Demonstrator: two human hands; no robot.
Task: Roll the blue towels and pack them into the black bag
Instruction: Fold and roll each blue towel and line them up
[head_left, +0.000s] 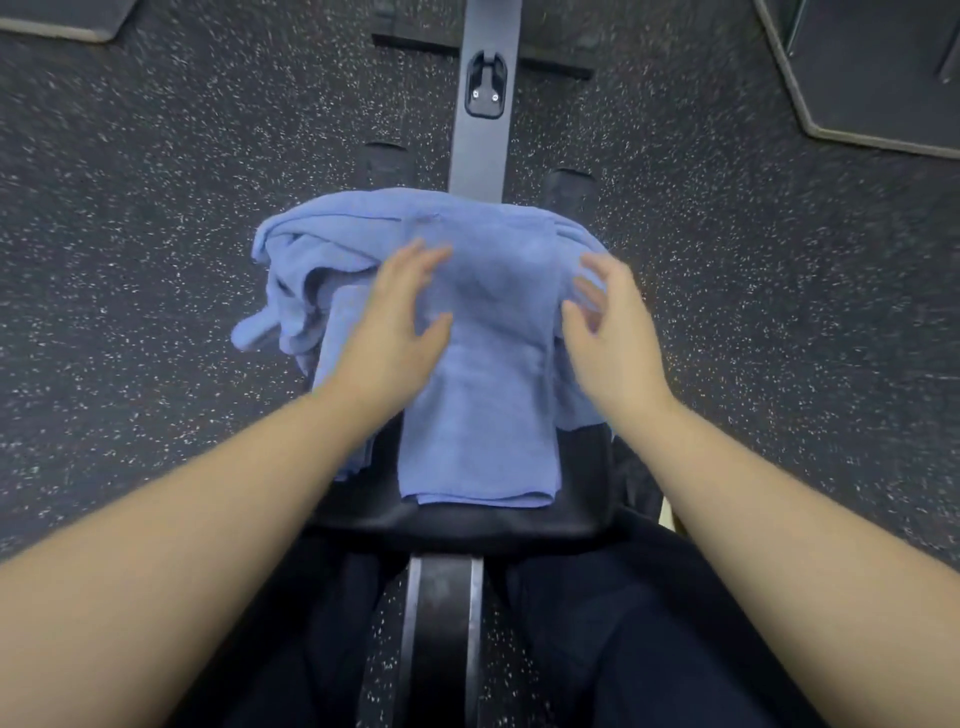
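Over towel (480, 395), hands spread open

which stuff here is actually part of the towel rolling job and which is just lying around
Part of the job:
- folded blue towel, laid flat on the black seat pad
- heap of loose blue towels beside it
- left hand and right hand, both open over the folded towel

Just there:
- grey metal rail
- dark floor mats
- speckled floor

The black bag is not in view.

A folded towel (480, 395) lies on the bench pad (582, 488) at frame centre, crumpled towels (306, 291) left of it, floor (130, 249) all round.
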